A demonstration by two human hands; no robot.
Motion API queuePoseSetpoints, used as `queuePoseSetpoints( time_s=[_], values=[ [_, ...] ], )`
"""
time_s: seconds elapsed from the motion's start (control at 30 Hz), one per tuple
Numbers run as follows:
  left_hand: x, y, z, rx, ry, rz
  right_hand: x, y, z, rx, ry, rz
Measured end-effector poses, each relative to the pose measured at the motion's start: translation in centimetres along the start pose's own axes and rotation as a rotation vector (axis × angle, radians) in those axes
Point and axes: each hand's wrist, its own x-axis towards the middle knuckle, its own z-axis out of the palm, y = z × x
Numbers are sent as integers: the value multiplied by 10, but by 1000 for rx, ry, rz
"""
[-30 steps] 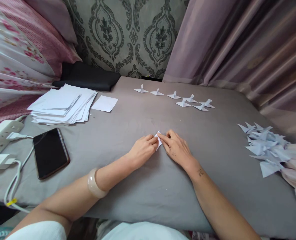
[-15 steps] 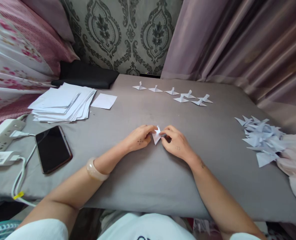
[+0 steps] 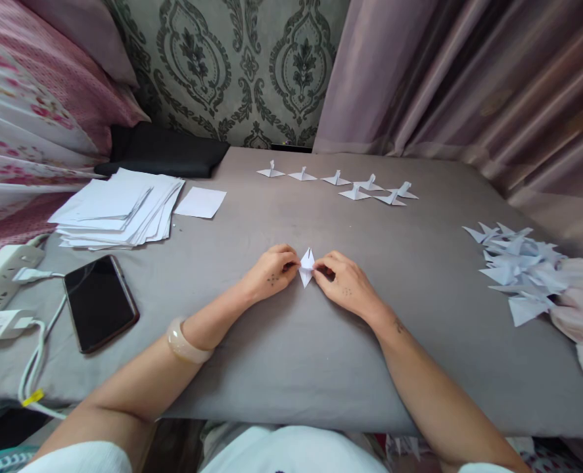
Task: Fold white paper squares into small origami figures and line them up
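Both hands: left hand [image 3: 273, 270], right hand [image 3: 345, 281] pinch white diamond-shaped folded paper [image 3: 307, 268] between them.
Fold: shaping stage, I judge.
Next crease: needs even pressure.

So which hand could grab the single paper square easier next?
Probably the left hand: the single paper square lies off to that side, nearer it than the right hand. Both hands hold the folded paper, though.

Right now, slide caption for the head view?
Left hand and right hand hold a folded white paper, with seven paper figures beyond.
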Motion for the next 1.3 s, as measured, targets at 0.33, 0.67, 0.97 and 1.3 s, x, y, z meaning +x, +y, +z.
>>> queuePoseSetpoints(
  time_s=[0.33,0.67,0.97,1.3],
  values=[
    [4,-1,1,-47,-22,-114,7,2,4,107,36,120],
    [13,-9,2,-95,-35,-219,16,1,6,132,51,217],
    [14,-13,5,-93,-35,-205,16,2,6,95,58,210],
    [13,-10,5,-16,-38,-201,17,2,7,76,25,231]
  ],
)
